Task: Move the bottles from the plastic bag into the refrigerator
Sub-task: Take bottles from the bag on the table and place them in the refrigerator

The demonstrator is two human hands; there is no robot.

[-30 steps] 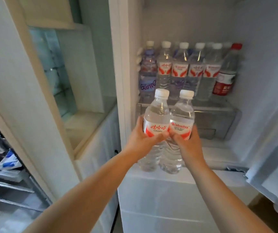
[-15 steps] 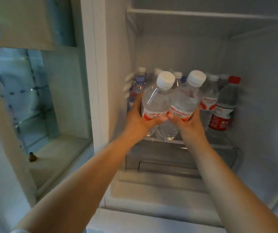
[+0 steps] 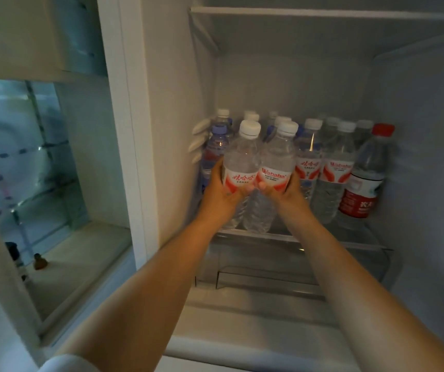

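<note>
Here, left hand (image 3: 219,196) gripping one bottle (image 3: 239,167), right hand (image 3: 286,193) another (side by side)

Far left of the left hand (image 3: 222,194), a greenish window (image 3: 54,146) lets in dim, cool light; blurred tile lines (image 3: 6,157) show through it. Lower left of the hand, a pale sill (image 3: 81,264) carries a small brown object (image 3: 40,261). A white panel (image 3: 19,36) sits above the window, and a white frame (image 3: 124,130) stands between window and hand.
</note>
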